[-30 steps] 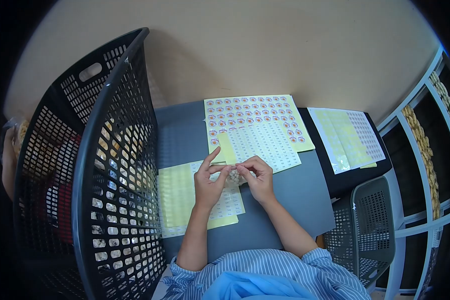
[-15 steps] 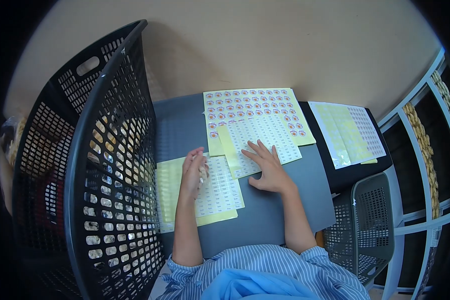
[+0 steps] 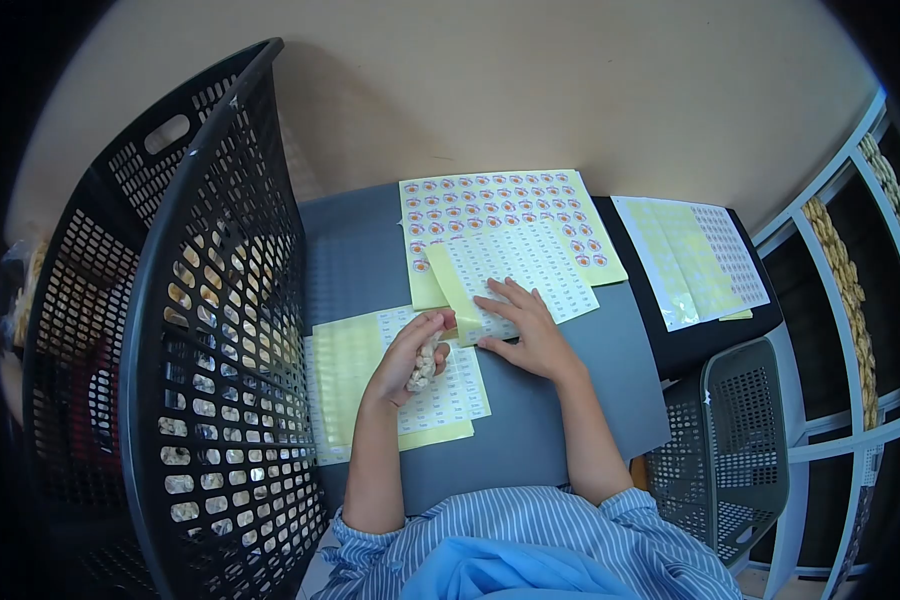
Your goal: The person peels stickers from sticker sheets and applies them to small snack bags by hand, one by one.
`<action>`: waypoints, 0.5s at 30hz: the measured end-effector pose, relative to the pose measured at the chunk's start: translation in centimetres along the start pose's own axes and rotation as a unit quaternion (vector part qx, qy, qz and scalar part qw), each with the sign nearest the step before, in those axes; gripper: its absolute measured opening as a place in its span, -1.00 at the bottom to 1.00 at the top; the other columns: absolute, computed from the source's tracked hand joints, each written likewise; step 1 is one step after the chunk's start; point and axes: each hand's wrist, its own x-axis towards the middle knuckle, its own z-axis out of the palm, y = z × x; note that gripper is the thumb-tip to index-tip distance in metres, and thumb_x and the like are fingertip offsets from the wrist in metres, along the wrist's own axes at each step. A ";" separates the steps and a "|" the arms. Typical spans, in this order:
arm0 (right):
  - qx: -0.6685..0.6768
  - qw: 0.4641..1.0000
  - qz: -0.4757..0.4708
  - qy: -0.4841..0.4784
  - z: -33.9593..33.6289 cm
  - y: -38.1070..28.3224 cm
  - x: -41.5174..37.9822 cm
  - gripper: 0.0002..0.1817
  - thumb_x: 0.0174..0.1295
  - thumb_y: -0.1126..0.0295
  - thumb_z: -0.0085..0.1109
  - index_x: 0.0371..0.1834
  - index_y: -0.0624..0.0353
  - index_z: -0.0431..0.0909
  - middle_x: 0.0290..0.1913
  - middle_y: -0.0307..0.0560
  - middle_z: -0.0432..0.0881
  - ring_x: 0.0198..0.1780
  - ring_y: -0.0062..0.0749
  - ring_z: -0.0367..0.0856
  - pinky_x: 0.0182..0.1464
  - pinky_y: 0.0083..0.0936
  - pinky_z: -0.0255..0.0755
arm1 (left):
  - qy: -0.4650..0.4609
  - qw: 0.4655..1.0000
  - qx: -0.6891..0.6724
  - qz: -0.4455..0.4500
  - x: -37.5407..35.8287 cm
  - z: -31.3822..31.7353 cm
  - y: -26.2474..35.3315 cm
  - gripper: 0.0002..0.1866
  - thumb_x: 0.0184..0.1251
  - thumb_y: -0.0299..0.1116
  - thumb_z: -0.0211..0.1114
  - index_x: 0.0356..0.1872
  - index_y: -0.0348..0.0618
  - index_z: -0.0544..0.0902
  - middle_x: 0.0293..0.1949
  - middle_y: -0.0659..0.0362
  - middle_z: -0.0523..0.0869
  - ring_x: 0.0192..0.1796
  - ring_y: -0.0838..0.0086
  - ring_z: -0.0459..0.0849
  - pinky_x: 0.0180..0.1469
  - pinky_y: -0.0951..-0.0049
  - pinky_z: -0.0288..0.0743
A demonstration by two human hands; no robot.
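— Firstly, layout, taking mid-view as the clock's centre?
— Dark basket [image 3: 192,155] at nine, pale pieces [image 3: 178,484] showing through its lower slots. Yellow-backed sheets [image 3: 350,380] toward eight, flat on the grey tabletop [image 3: 610,370].
— Left hand [image 3: 398,362]?
— Seven o'clock, above those sheets. Grip: fingers curled around a pale lumpy item [image 3: 423,372]. Whether it is bagged: too small to make out.
— Handling estimate?
— Probably light. Knobbly surface suggests crushable or brittle; unconfirmed. Any film over it might slip. Best hold, I judge: loosely round the middle, palm as support, no squeezing.
— Further right?
— Round-label sheet [image 3: 480,200] at one, partly covered by the small-label sheet [image 3: 545,262] at two. Right hand [image 3: 532,342] at four, near centre: fingers spread, fingertips on the small-label sheet, thumb by its near edge. Grip relaxed, clasping nothing visible; a label under a fingertip would be hidden.
— Far right?
— White sheet [image 3: 680,270] at three on a black surface [image 3: 642,300]; mesh crate [image 3: 745,430] at four.
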 end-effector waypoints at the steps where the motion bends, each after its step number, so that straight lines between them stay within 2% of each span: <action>1: 0.000 1.000 0.000 0.000 0.1 0.1 0.0 -0.44 -0.07 0.19 0.29 0.10 -0.07 0.44 0.27 -0.08 0.27 0.35 -0.11 0.08 0.34 -0.01 -0.16 | 0.000 1.000 0.000 0.000 0.0 0.1 0.0 -0.70 0.33 -0.19 0.01 -0.10 -0.19 0.47 -0.25 0.18 0.53 -0.54 0.71 0.39 -0.57 0.71 0.31; 3: 0.020 0.998 -0.028 0.047 0.1 0.2 0.2 -0.50 -0.02 0.20 0.26 0.07 -0.04 0.47 0.23 -0.05 0.31 0.31 -0.10 0.16 0.31 -0.08 -0.05 | -0.018 0.995 0.090 -0.041 -0.1 0.1 0.1 -0.72 0.32 -0.19 0.02 -0.15 -0.18 0.48 -0.41 0.23 0.49 -0.57 0.71 0.38 -0.58 0.70 0.31; 7: 0.051 0.995 -0.041 0.074 0.4 -0.1 0.4 -0.60 0.01 0.24 0.24 -0.03 0.01 0.54 0.17 -0.05 0.38 0.25 -0.11 0.24 0.26 -0.21 0.11 | -0.024 0.993 0.106 -0.035 0.0 -0.3 -0.1 -0.73 0.32 -0.18 0.03 -0.18 -0.18 0.48 -0.56 0.28 0.45 -0.60 0.71 0.38 -0.59 0.68 0.30; 9: 0.081 0.991 -0.069 0.078 0.6 -0.1 0.5 -0.70 0.04 0.29 0.21 -0.13 0.08 0.59 0.08 -0.04 0.47 0.19 -0.14 0.32 0.19 -0.32 0.22 | -0.025 0.994 0.104 -0.030 -0.2 -0.1 0.0 -0.69 0.29 -0.08 0.05 -0.21 -0.12 0.49 -0.67 0.35 0.41 -0.62 0.75 0.38 -0.56 0.74 0.24; 13: 0.102 0.988 -0.081 0.086 1.3 0.0 0.7 -0.75 0.05 0.33 0.19 -0.20 0.14 0.61 -0.06 -0.05 0.54 0.07 -0.16 0.42 0.10 -0.35 0.29 | -0.029 0.993 0.107 -0.028 -0.1 -0.1 0.0 -0.70 0.29 -0.07 0.06 -0.24 -0.11 0.48 -0.65 0.34 0.42 -0.62 0.74 0.39 -0.56 0.74 0.25; 15: 0.112 0.987 -0.069 0.094 1.2 -0.4 0.7 -0.78 0.06 0.35 0.17 -0.23 0.18 0.61 -0.15 -0.06 0.57 -0.04 -0.19 0.48 0.02 -0.36 0.33 | -0.017 0.993 0.113 -0.031 0.1 -0.1 -0.2 -0.76 0.32 -0.17 0.04 -0.24 -0.13 0.46 -0.66 0.32 0.40 -0.61 0.73 0.40 -0.62 0.72 0.26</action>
